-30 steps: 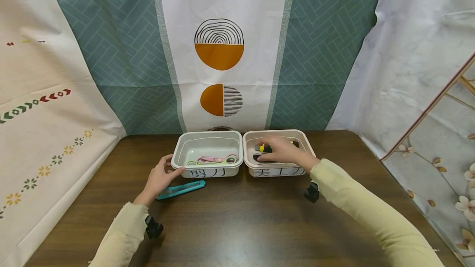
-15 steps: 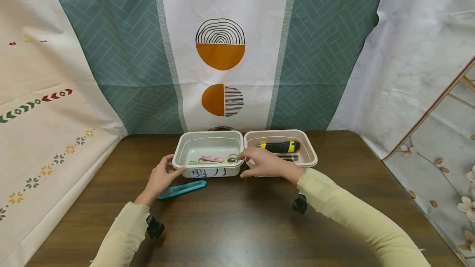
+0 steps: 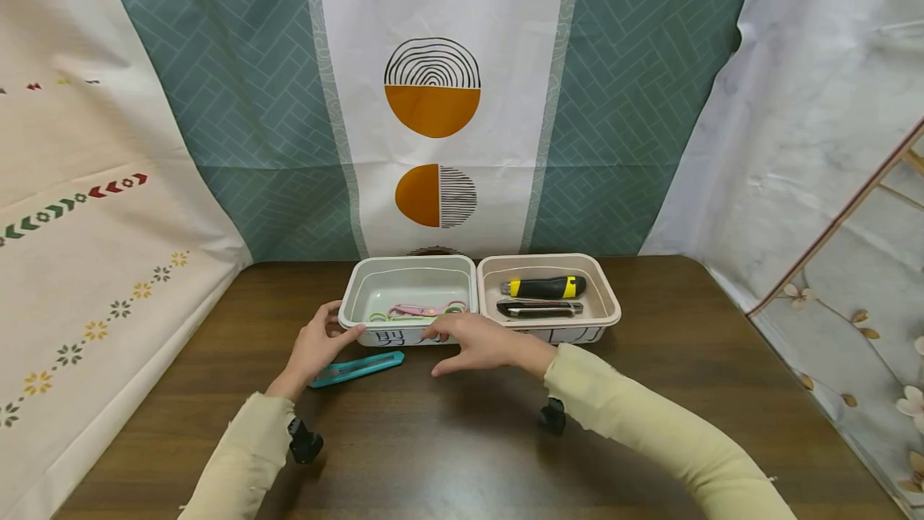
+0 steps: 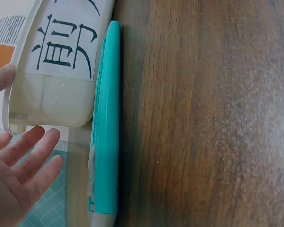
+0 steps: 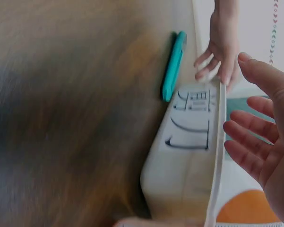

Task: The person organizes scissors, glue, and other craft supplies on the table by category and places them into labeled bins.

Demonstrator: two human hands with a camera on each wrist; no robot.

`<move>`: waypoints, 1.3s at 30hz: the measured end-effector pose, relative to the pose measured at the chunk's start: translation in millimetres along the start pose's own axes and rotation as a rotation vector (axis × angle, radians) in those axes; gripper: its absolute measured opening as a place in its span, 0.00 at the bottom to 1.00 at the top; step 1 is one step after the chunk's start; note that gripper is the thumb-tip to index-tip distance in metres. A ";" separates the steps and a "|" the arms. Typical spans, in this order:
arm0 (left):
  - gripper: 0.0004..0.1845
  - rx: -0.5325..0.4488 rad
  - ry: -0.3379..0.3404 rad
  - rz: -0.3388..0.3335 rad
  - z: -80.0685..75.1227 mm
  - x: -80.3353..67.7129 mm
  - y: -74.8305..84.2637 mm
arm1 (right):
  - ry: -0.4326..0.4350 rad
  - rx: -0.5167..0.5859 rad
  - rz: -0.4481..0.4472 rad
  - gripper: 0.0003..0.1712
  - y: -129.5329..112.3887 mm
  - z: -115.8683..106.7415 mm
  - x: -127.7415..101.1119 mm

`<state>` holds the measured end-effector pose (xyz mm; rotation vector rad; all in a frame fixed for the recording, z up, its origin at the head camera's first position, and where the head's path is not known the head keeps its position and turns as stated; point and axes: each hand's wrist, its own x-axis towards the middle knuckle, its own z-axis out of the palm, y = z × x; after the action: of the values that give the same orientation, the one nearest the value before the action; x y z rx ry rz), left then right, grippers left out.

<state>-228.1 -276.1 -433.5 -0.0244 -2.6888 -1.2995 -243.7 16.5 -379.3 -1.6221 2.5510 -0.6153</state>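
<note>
left hand: fingers loose, thumb on the grey bin's near-left corner, holding nothing
right hand: spread wide, in front of the bin's near wall
teal cutter: flat on the table, just near of the bin
pink bin: right, two knives inside

Teal utility knife: long slim plastic body, blade end not discernible, lying flat on the dark wood table, just near-left of the white bin, slightly angled, its right end a little farther than its left; in the left wrist view it runs alongside the bin's labelled wall, close beside it

White bin: rectangular, open-topped, upright, black characters on its near wall, left of a pink bin
</note>
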 end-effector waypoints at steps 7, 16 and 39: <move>0.38 0.004 0.005 0.002 0.7 -0.7 0.7 | -0.018 -0.028 -0.083 0.29 -11.1 18.6 15.3; 0.37 0.006 0.007 0.005 0.7 -2.0 1.3 | -0.038 -0.079 -0.080 0.34 -19.4 41.4 32.3; 0.39 0.000 -0.004 -0.010 0.7 -0.3 -0.1 | -0.023 -0.080 0.043 0.34 -1.5 86.5 70.4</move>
<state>-227.9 -275.6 -434.0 -0.0139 -2.6956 -1.3039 -251.6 -72.0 -446.8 -1.5834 2.6187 -0.4943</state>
